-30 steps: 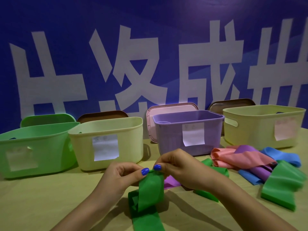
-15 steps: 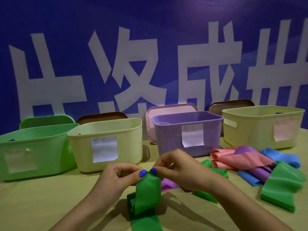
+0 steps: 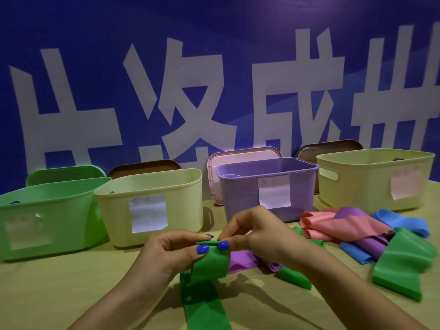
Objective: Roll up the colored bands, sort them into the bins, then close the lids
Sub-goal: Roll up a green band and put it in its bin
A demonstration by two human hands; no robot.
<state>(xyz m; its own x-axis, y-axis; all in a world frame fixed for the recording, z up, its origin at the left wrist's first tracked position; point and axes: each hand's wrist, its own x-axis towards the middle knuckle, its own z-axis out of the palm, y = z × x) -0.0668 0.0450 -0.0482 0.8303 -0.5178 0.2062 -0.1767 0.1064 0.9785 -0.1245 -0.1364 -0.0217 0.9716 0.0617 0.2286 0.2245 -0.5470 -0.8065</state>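
Observation:
A long green band (image 3: pixel 209 265) hangs from both hands down onto the table. My left hand (image 3: pixel 171 252) and my right hand (image 3: pixel 257 232) pinch its top edge, which is folded over into a thin first turn between the thumbs and fingers. A row of open bins stands behind: a green bin (image 3: pixel 47 217), a cream bin (image 3: pixel 152 186), a purple bin (image 3: pixel 269 170) and a second cream bin (image 3: pixel 373 163). Loose pink (image 3: pixel 345 225), purple (image 3: pixel 371 242), blue (image 3: pixel 402 221) and green (image 3: pixel 402 260) bands lie piled at the right.
Lids lean against the blue wall behind the bins: green (image 3: pixel 64 173), brown (image 3: pixel 142 166), pink (image 3: pixel 242 156) and brown (image 3: pixel 328 148). A purple band (image 3: pixel 240 260) and a short green piece (image 3: pixel 295 279) lie under my right wrist. White labels are stuck on the bin fronts.
The band's top edge, held flat before, has been turned over into a small fold. Both hands stay in about the same place.

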